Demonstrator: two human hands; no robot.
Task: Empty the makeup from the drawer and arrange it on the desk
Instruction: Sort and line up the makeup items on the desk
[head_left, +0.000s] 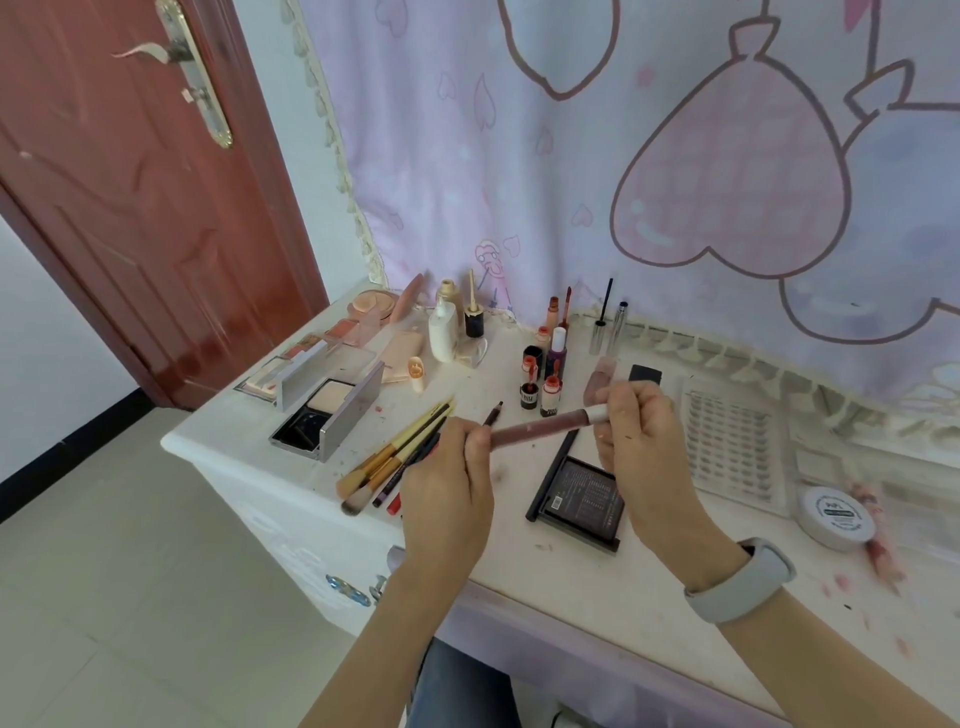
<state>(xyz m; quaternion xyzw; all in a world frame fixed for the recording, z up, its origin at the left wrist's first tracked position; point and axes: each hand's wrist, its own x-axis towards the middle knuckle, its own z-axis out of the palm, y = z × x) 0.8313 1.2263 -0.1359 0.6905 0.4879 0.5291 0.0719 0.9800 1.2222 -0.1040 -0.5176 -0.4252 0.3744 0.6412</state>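
White desk against the pink heart-print curtain, open silver powder compact at its left, bundle of wooden-handled brushes just right of it, small red-capped bottles behind, flat black palette before them, round white tin far right.

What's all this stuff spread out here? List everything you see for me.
desk: one, white, stained, under the curtain
lip gloss tube: one, mauve, held above the desk between both hands
makeup brushes and pencils: a bunch, gold and dark, desk front left
open powder compact: one, silver and black, left
black palette: one, face down, centre front
small lip bottles: several, red and orange, centre
foundation bottles: a few, white and beige, back
mascara tubes: two, silver, back
lash tray: one, white, right
round jar: one, white, far right
door: one, red-brown, left
curtain: one, lilac with hearts
left hand: grips the tube's end
right hand: grips the cap end, grey wristband
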